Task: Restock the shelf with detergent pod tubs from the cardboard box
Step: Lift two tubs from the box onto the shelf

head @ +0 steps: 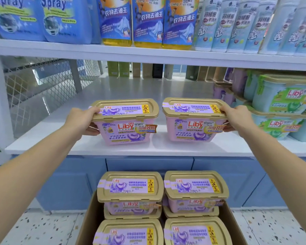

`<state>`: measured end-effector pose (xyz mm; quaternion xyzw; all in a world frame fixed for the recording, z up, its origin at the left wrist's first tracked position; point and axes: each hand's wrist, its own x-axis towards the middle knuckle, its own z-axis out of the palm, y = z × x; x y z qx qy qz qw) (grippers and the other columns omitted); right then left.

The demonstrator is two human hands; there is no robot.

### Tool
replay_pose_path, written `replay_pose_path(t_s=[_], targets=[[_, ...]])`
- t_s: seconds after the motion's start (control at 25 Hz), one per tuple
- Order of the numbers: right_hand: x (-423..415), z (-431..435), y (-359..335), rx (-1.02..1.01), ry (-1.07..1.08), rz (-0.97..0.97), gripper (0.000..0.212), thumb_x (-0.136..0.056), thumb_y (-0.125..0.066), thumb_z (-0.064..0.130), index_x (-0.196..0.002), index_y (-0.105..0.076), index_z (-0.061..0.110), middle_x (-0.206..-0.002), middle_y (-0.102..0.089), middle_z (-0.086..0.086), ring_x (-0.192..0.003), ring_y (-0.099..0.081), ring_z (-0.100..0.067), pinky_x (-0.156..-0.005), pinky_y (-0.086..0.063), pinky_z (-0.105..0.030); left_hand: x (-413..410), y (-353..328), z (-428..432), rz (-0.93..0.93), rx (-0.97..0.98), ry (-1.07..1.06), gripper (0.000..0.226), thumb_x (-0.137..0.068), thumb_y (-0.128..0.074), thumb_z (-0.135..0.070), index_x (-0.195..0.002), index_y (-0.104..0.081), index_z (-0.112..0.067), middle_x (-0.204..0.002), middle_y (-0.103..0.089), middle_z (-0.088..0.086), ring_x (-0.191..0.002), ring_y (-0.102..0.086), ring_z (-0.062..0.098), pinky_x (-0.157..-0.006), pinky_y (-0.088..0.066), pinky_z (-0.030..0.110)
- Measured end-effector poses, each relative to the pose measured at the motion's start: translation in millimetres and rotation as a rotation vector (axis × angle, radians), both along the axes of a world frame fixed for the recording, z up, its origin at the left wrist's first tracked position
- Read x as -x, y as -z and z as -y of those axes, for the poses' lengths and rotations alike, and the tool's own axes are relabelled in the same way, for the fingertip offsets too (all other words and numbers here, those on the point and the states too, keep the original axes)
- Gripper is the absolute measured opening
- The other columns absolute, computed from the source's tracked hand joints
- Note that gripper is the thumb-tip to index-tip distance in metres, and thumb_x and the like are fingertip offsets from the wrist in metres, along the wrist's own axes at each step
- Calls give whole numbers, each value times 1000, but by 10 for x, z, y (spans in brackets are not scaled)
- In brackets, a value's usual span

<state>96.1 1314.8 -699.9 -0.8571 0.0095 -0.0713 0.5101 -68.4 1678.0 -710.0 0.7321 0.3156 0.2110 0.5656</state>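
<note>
Two pink Liby pod tubs with gold lids sit side by side at the front of the white shelf [78, 147]. My left hand [81, 121] grips the left end of the left tub [125, 124], thumb on the lid and fingers under the rim. The right tub [193, 122] is gripped at its right end by my right hand [237, 117]. Whether the tubs rest on the shelf or hover just above it I cannot tell. Below, an open cardboard box [90, 225] on the floor holds several more pink tubs [131, 188], stacked in layers.
Green Liby tubs [283, 101] are stacked at the shelf's right end, with purple ones behind them. A wire mesh panel [42, 89] closes the left side. The shelf above carries blue spray jugs, refill pouches and white bottles. Blue cabinet doors stand under the shelf.
</note>
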Motion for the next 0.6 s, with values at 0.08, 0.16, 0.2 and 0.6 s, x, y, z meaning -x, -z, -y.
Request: replay_pose_path(t_s=[0.08, 0.16, 0.2, 0.6], targets=[[-115, -87, 32, 14, -1, -8, 48, -70, -58, 47, -84, -65, 2, -90, -68, -24, -67, -69, -38, -65, -60, -49, -148, -19, -76, -19, -20, 7, 33, -81, -58, -28, -93, -59, 3, -71, -65, 21, -36, -63, 23, -41, -55, 33], [-223, -161, 102, 30, -3, -29, 47, -74, -58, 46, -88, -66, 1, -90, -69, -24, -68, -69, -38, -66, -60, -48, -270, -2, -146, -47, -25, 9, 30, -81, -58, -27, -91, -59, 1, -66, -67, 21, -38, -63, 26, -41, -55, 34], [-289, -195, 154, 34, 0, -45, 48, -75, -59, 45, -90, -66, 0, -91, -69, -24, -68, -69, -38, -66, -60, -48, -326, 21, -180, -62, -24, 11, 27, -81, -57, -26, -86, -59, 0, -58, -67, 19, -37, -63, 27, -40, -54, 35], [-595, -235, 337, 74, -7, -80, 55, -79, -53, 50, -104, -63, 2, -92, -70, -20, -69, -70, -33, -65, -60, -42, -531, 119, -249, -111, -66, 34, 29, -82, -53, -32, -78, -59, -4, -49, -66, 12, -37, -63, 25, -51, -55, 34]])
